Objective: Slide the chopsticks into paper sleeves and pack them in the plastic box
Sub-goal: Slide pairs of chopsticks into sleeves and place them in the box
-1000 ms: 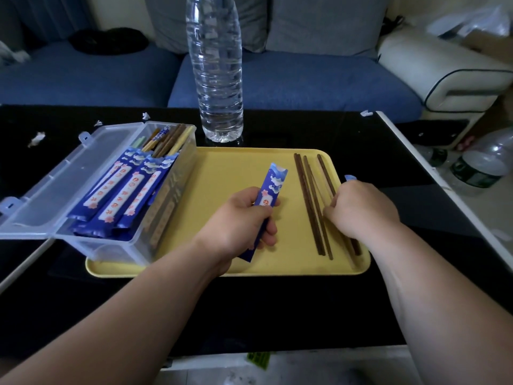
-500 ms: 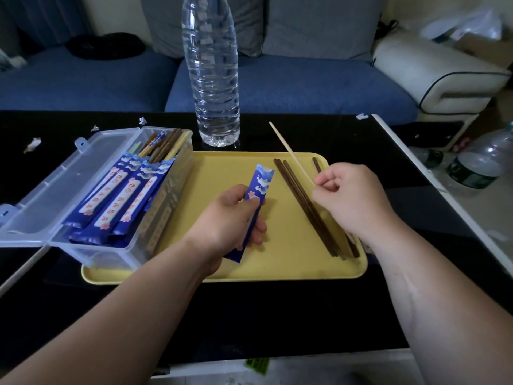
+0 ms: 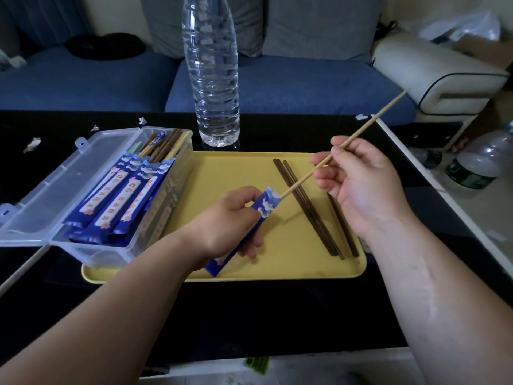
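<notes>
My left hand [image 3: 230,220] grips a blue patterned paper sleeve [image 3: 265,204] above the yellow tray [image 3: 277,270], its open end pointing up and right. My right hand [image 3: 361,184] pinches a pale wooden chopstick [image 3: 372,123] that slants down to the left. The chopstick's tip touches the sleeve's mouth. Three dark brown chopsticks [image 3: 308,209] lie on the tray under my right hand. The clear plastic box [image 3: 130,243] sits on the tray's left end with its lid open, holding several sleeved chopsticks [image 3: 122,195] and some bare ones at the back.
A tall clear water bottle [image 3: 212,70] stands just behind the tray on the black table [image 3: 249,315]. Paper scraps [image 3: 32,143] lie at the table's far left. A blue sofa [image 3: 277,87] is behind, and more bottles [image 3: 477,162] stand on the floor at right.
My right hand lifted a pale chopstick off the tray, turned it, and brought its tip to the sleeve's mouth. My left hand tilted the sleeve toward it.
</notes>
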